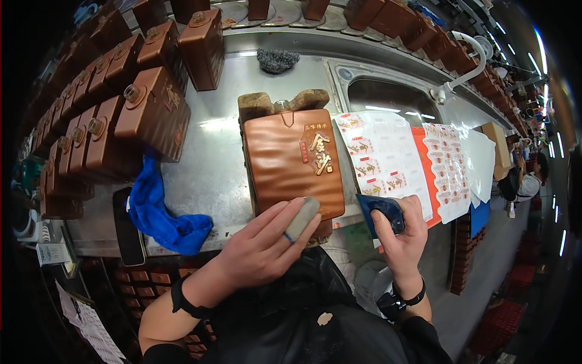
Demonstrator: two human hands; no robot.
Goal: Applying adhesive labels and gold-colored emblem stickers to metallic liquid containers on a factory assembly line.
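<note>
A copper-brown rectangular bottle [285, 164] lies flat with its neck pointing away from me, on a worn wooden cradle [253, 104]. Raised gold lettering and a small red label sit on the right part of its face. My left hand [260, 246] rests at the bottle's near edge, fingers stretched out. One of those fingers wears a grey finger cover [304, 217] with a blue rim. To the right of the bottle, my right hand [403, 233] grips a dark blue scraper [382, 213], its thumb pressed on the face, just over the near edge of a sticker sheet [379, 151].
Several upright brown bottles [154, 115] crowd the left side. A blue cloth [160, 209] and a phone [128, 230] lie nearer. A dark scouring pad [277, 60], a sink [394, 97] and a white faucet [464, 79] are beyond. More sheets [448, 170] spread right.
</note>
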